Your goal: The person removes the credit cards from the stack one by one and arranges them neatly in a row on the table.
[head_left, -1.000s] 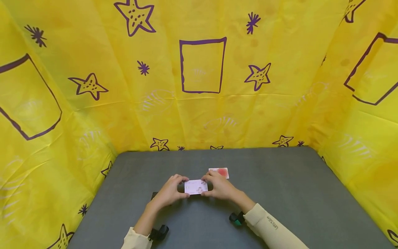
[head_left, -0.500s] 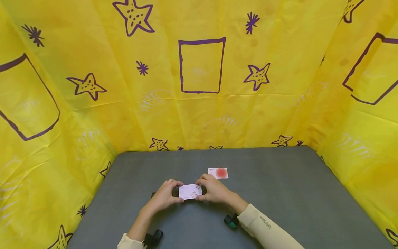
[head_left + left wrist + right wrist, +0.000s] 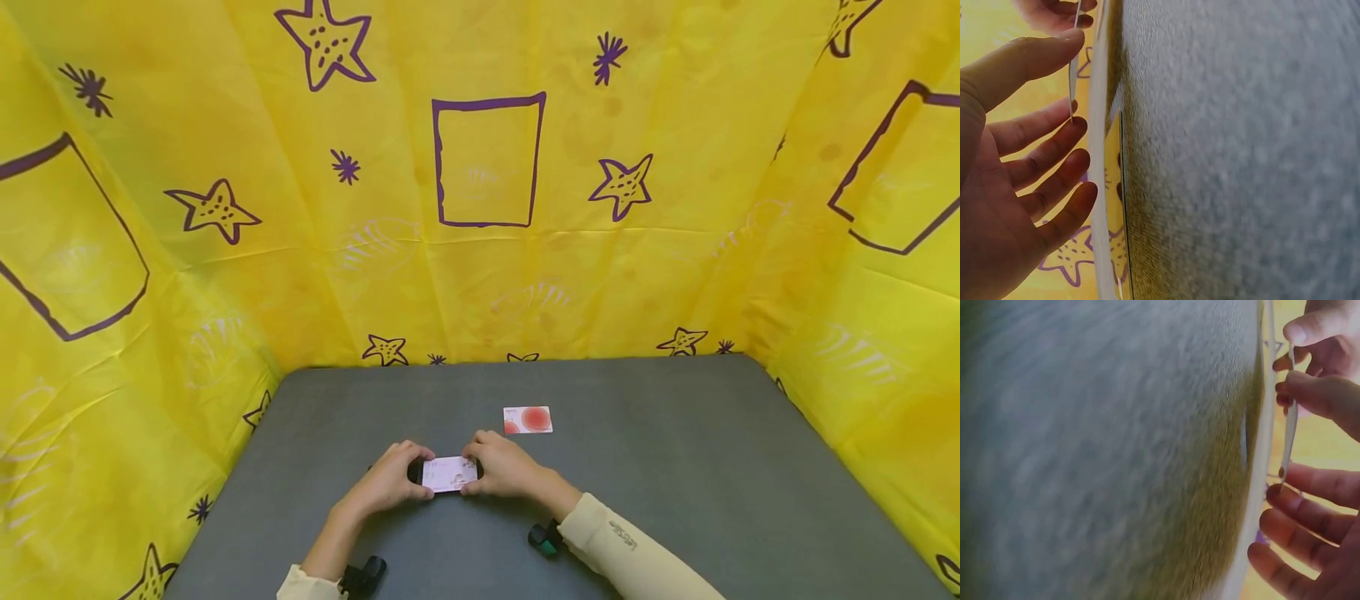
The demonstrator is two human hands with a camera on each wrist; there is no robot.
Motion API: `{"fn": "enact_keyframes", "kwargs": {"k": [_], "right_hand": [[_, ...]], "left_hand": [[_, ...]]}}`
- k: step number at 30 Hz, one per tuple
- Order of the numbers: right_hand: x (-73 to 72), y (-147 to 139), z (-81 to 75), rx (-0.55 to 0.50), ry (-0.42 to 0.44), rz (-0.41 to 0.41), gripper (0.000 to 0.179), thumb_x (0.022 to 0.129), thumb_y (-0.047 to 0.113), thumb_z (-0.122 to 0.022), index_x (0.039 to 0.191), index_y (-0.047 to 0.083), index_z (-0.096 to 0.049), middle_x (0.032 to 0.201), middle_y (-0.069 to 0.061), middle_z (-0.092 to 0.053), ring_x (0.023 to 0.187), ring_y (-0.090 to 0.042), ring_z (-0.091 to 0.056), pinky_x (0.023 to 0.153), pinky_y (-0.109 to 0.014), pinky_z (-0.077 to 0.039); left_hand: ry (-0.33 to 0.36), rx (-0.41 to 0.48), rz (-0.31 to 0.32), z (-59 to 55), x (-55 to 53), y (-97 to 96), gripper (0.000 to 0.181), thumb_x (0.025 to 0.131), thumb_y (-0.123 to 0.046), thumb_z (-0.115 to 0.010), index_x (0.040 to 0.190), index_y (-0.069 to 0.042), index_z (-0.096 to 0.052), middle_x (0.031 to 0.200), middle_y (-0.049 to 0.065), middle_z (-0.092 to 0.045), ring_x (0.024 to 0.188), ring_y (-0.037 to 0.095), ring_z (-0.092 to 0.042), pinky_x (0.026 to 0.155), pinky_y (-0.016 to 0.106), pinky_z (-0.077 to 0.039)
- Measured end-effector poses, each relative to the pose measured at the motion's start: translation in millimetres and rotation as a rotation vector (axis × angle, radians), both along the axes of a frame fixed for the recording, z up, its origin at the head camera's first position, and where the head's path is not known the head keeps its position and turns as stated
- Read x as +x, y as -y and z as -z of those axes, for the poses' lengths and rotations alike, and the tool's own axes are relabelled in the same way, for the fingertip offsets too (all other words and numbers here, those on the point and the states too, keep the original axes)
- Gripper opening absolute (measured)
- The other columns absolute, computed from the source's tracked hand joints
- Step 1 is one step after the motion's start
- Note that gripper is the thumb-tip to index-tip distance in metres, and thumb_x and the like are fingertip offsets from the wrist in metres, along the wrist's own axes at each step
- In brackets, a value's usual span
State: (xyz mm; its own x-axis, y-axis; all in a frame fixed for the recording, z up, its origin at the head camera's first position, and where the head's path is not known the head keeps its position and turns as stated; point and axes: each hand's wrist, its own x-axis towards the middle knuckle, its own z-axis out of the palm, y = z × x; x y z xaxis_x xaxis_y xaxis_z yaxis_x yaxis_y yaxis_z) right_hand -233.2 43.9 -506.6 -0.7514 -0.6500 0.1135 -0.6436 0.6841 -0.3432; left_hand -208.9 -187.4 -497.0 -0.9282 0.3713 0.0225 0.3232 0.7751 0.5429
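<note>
Pale card [image 3: 450, 474] floating between two hands, off the tabletop [image 3: 660, 475]

And it's a two-handed carrying or positioning step, by my reading: I'm holding the card face up, nearly parallel to the tabletop, and not resting it there. Next, I judge, the work is calling for steadiness, both ends travelling together, or this thin thing could be bowing or slipping. My left hand [image 3: 388, 477] is taking one short end, thumb at the near edge, fingertips at the far edge; my right hand [image 3: 506, 467] is mirroring it opposite. Both sets of fingers are pinching the card narrowly, the spare ones fanning loosely. Palms are facing each other, forearms [image 3: 637, 546] angling inward from the near side. Just beyond my right hand, a red-circled card [image 3: 528, 420] is lying flat, untouched.
</note>
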Motion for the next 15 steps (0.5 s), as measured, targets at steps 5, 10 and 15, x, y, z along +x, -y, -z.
{"fn": "enact_keyframes", "kwargs": {"k": [5,10,15], "right_hand": [[-0.4,6.8,2.5,0.029,-0.012,0.004,0.044,0.075,0.044,-0.08,0.105,0.013,-0.071,0.093,0.004,-0.057,0.085,-0.009,-0.049,0.068,-0.019,-0.04],[-2.0,11.7,4.3,0.054,0.002,0.005,0.045,0.074,0.045,-0.081,0.105,0.014,-0.071,0.092,0.006,-0.057,0.085,-0.008,-0.048,0.069,-0.02,-0.042],[-2.9,15.3,5.2,0.072,0.004,0.016,0.046,0.074,0.045,-0.081,0.106,0.014,-0.071,0.093,0.005,-0.057,0.084,-0.008,-0.047,0.068,-0.02,-0.041]], "left_hand": [[-0.012,-0.027,0.018,2.3,-0.8,3.9,0.048,0.065,-0.02,-0.088,0.106,-0.006,-0.068,0.104,0.005,-0.064,0.101,0.024,-0.054,0.09,0.043,-0.045],[0.021,-0.042,0.006,3.6,-1.9,5.3,0.046,0.065,-0.019,-0.087,0.105,-0.007,-0.068,0.104,0.005,-0.063,0.103,0.025,-0.053,0.091,0.045,-0.044],[0.023,-0.066,0.01,5.4,-3.7,5.9,0.045,0.065,-0.018,-0.087,0.105,-0.008,-0.068,0.103,0.004,-0.062,0.104,0.025,-0.053,0.091,0.046,-0.044]]}}
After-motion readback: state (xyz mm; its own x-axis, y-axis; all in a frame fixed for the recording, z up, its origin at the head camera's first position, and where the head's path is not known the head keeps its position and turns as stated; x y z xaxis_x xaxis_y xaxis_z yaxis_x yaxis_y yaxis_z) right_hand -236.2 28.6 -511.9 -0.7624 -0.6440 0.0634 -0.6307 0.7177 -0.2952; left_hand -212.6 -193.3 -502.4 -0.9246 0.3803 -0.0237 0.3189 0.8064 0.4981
